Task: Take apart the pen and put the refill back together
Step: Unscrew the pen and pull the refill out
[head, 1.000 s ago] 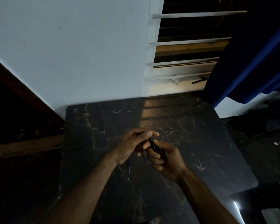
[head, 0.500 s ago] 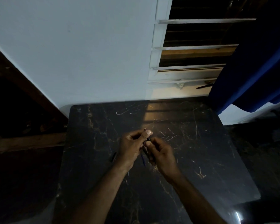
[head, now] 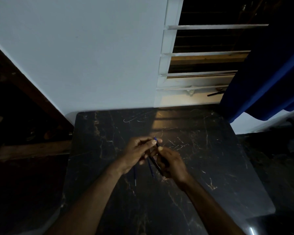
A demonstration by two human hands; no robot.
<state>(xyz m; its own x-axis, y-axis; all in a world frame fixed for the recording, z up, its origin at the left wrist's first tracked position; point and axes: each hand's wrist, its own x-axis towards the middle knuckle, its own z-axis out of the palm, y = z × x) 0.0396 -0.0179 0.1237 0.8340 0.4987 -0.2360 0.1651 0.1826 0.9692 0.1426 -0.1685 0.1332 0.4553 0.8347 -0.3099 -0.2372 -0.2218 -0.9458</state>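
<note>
Both hands meet above the middle of a black marble table (head: 202, 167). My right hand (head: 172, 164) grips a dark pen barrel (head: 157, 165) that slants up and to the left. My left hand (head: 138, 152) pinches the barrel's upper end, where a thin blue refill tip (head: 155, 139) sticks out between thumb and fingers. Two thin blue refills lie on the table under the hands: one (head: 150, 167) just left of the barrel, another (head: 135, 176) beneath my left wrist. The light is dim, so small pen parts are hard to make out.
The table stands against a pale wall (head: 83, 56). A louvre window (head: 205, 65) is at the back right, with a blue curtain (head: 265, 73) beside it. A dark wooden frame (head: 29, 92) runs along the left.
The hands have stayed joined on the pen over the table's middle. The left thumb and fingers have shifted slightly at the barrel's upper end. The view has moved a little.
</note>
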